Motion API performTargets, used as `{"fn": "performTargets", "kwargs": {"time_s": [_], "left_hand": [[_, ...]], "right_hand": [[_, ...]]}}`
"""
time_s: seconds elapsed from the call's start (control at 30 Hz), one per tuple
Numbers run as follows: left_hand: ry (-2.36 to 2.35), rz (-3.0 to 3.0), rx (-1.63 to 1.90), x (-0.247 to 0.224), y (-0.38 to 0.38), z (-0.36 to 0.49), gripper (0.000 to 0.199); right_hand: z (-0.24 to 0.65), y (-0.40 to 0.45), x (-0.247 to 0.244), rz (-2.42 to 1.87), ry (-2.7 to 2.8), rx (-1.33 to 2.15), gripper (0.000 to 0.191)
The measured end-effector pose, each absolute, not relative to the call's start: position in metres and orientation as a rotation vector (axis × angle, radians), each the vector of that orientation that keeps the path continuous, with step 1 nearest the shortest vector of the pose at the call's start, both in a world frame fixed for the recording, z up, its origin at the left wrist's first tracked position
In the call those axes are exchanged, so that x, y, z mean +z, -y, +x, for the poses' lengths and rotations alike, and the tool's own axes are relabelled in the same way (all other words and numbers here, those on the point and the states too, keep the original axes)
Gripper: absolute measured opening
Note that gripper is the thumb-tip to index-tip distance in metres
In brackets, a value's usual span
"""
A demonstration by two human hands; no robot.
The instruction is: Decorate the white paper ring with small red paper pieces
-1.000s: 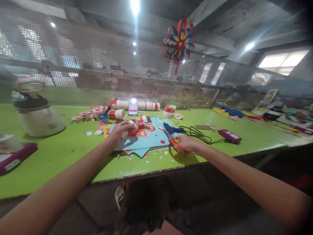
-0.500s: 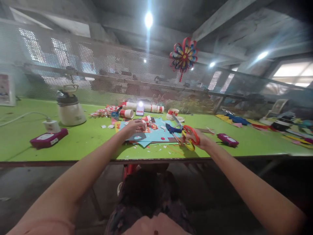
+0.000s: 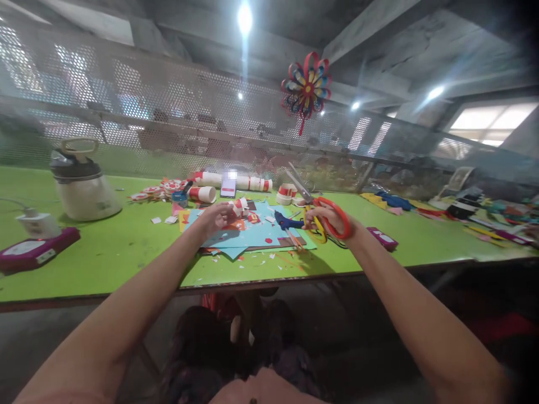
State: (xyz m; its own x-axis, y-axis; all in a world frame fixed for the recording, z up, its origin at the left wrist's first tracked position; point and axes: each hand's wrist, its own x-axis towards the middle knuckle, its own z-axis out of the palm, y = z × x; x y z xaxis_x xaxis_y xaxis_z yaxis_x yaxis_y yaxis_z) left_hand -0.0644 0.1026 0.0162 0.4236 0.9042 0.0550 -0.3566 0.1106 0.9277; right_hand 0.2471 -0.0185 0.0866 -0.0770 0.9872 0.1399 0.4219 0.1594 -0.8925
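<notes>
My left hand (image 3: 217, 220) is over the light blue paper (image 3: 229, 242), its fingertips pinched at the edge of a red-and-white paper cup piece (image 3: 240, 207). My right hand (image 3: 322, 220) grips scissors (image 3: 301, 184) by their red and yellow handles. The blades point up and to the left, slightly apart. Just left of that hand lies a blue glue gun (image 3: 287, 220) at the right side of the blue paper. Small red and orange paper bits (image 3: 252, 217) lie between the two hands.
Behind the sheets lie a white-and-red paper roll (image 3: 248, 183), a propped phone (image 3: 228, 184), a paper cup (image 3: 202, 194) and a blue-lidded jar (image 3: 179, 198). A large jug (image 3: 86, 188) and a purple power box (image 3: 40, 249) stand left. A paper flower (image 3: 309, 88) hangs above.
My right hand has lifted the scissors, and their blades now point higher. The left hand has drawn slightly left with its fingers still at the cup piece. The view has shifted right.
</notes>
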Motion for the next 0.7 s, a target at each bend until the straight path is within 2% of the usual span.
{"fn": "performTargets", "kwargs": {"time_s": [0.13,0.27,0.5,0.7], "left_hand": [[-0.564,0.995,1.069,0.02,-0.102,-0.075,0.03],[-0.488,0.928,1.181,0.027,-0.098,-0.08,0.015],[-0.442,0.937,1.203,0.038,-0.093,-0.08,0.043],[-0.386,0.917,1.309,0.049,-0.087,-0.086,0.048]], "right_hand": [[0.237,0.021,0.092,-1.338,1.649,1.092,0.036],[0.225,0.015,0.089,-1.228,1.656,1.132,0.041],[0.208,-0.018,0.08,-0.937,1.74,1.223,0.046],[0.186,-0.031,0.06,-0.718,1.994,1.285,0.044]]}}
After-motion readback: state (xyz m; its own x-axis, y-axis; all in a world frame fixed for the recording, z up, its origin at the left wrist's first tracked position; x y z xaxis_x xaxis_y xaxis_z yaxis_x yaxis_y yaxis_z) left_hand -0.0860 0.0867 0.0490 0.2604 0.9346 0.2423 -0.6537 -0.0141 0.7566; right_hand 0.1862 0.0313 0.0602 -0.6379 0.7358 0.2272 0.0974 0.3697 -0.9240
